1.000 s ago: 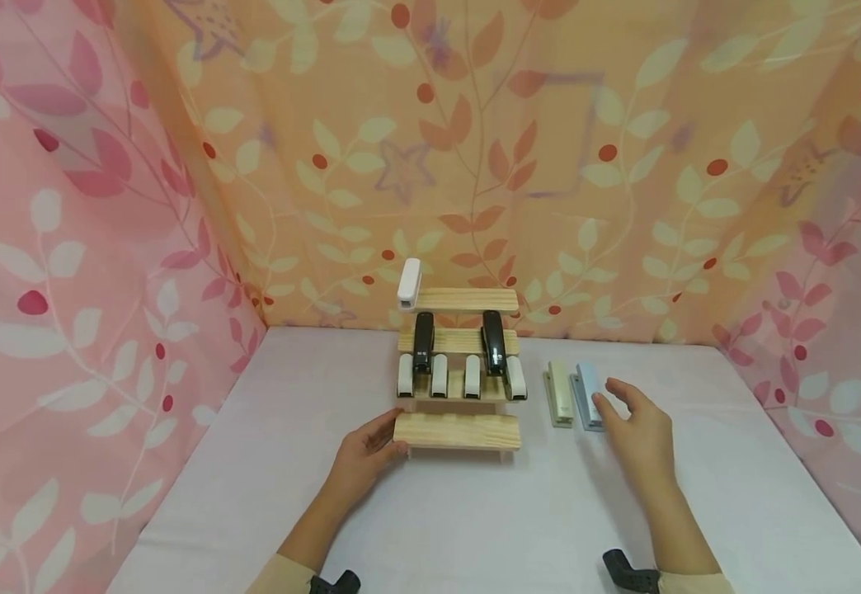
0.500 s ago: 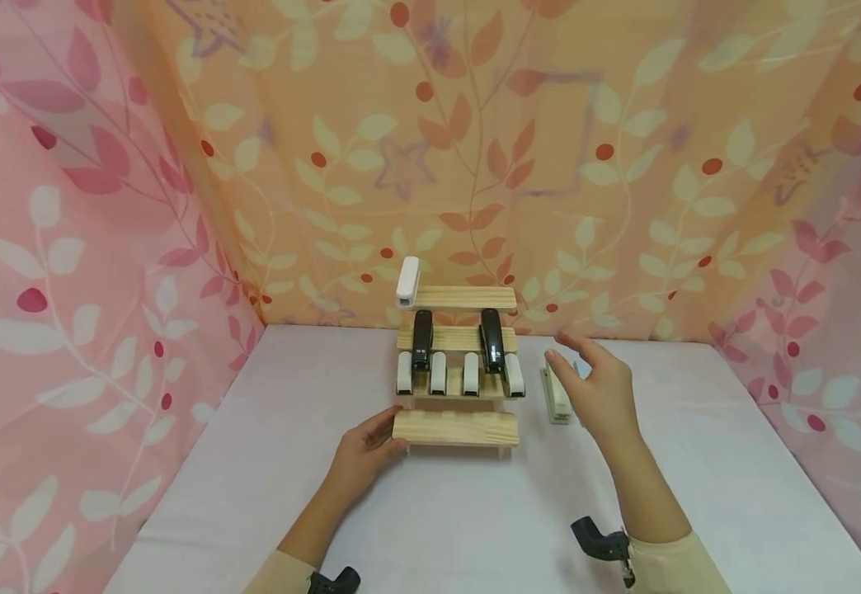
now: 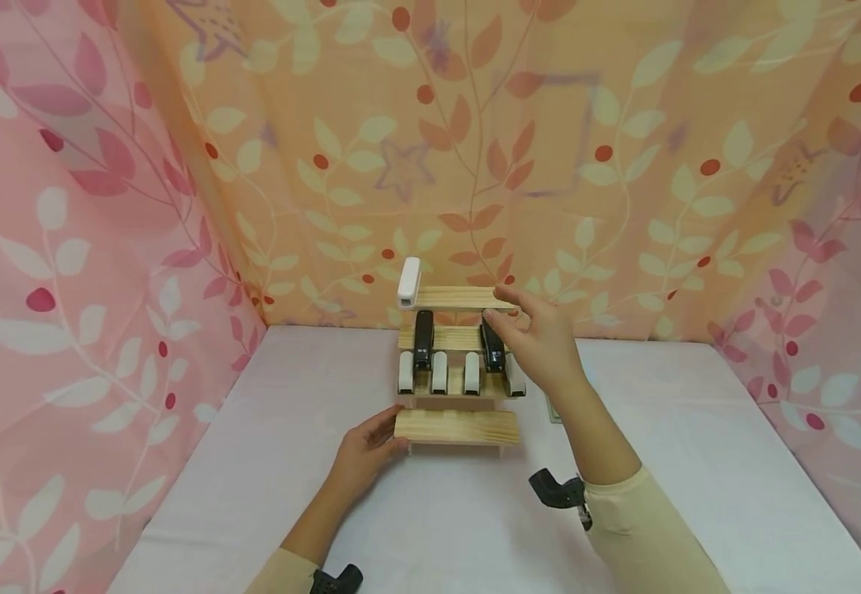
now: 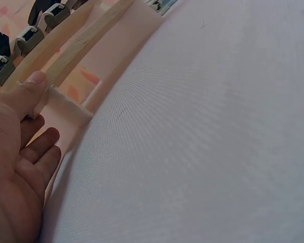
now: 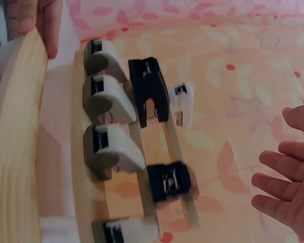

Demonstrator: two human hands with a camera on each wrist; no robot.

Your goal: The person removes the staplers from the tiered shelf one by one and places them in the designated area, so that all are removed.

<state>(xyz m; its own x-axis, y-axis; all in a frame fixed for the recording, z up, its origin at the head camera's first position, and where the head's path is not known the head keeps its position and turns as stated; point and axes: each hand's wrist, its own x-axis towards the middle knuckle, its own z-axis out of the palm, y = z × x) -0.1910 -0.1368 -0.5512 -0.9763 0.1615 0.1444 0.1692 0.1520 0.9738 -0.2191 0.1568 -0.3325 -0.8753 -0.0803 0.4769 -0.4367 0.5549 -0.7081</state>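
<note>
A wooden tiered rack [image 3: 456, 427] stands at the middle of the table. My left hand [image 3: 362, 454] holds the left end of its lowest board, the thumb at the board's end in the left wrist view. Several white staplers [image 3: 439, 373] sit in a row on the tier above. Two black staplers [image 3: 423, 340] stand on the following tier, and one white stapler [image 3: 409, 283] is at the top board's left end. My right hand [image 3: 545, 342] hovers by the rack's right side, fingers spread and holding nothing, partly covering the right black stapler [image 3: 492, 351].
A pale green stapler [image 3: 554, 410] lies right of the rack, mostly hidden by my right arm. The light blue one beside it is almost wholly covered. A patterned curtain [image 3: 326, 165] hangs behind the white-covered table [image 3: 445, 528].
My right hand has moved left and away from beside the light blue stapler, passing over the green one to the rack's upper right. The left hand has stayed on the lowest board.
</note>
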